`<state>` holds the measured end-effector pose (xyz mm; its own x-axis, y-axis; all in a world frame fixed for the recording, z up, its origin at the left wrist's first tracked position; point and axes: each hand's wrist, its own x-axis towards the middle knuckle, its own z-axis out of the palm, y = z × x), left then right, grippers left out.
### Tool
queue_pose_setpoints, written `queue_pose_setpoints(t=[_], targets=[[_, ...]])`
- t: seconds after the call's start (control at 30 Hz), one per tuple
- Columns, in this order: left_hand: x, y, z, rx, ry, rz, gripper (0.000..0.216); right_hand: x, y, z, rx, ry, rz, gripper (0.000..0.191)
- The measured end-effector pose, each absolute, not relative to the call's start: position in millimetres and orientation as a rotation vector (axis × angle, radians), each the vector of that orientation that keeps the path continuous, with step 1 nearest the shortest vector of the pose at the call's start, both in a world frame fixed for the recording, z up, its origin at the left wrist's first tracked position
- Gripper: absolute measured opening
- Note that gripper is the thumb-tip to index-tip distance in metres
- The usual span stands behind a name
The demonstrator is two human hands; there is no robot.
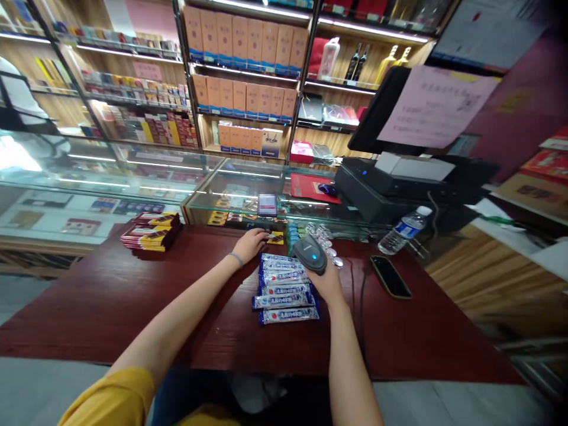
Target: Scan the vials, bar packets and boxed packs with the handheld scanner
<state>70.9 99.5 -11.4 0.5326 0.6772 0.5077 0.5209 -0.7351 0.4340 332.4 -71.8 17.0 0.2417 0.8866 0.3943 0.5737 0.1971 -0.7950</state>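
My right hand is closed around a dark grey barcode scanner with a small blue light, held above the right ends of several blue-and-white snack packets laid in a column. To their upper left, my left hand rests low over the table, its fingertips closed at the left edge of a small yellow packet with a brown picture on it. Several round silver-topped pieces and green-blue small packs lie just beyond the scanner, which partly hides them.
A stack of red-and-yellow packets sits on the dark red table at left. At right are a black phone, a tilted water bottle and a cable. Behind stand a glass display case and a black machine.
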Motion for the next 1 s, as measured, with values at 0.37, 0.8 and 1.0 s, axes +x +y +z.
queue_pose_setpoints(t=[0.37,0.8,1.0], targets=[[102,101,3,2.701,1.289,0.457,0.030,327,-73,20,-1.500,-1.447,0.385,0.054],[89,84,31,2.929,1.214,0.133,0.032,326,-72,18,-1.473,-1.457,0.383,0.059],[45,70,34,2.786,1.348,0.463,0.030,323,-70,18,-1.464,-1.471,0.348,0.060]])
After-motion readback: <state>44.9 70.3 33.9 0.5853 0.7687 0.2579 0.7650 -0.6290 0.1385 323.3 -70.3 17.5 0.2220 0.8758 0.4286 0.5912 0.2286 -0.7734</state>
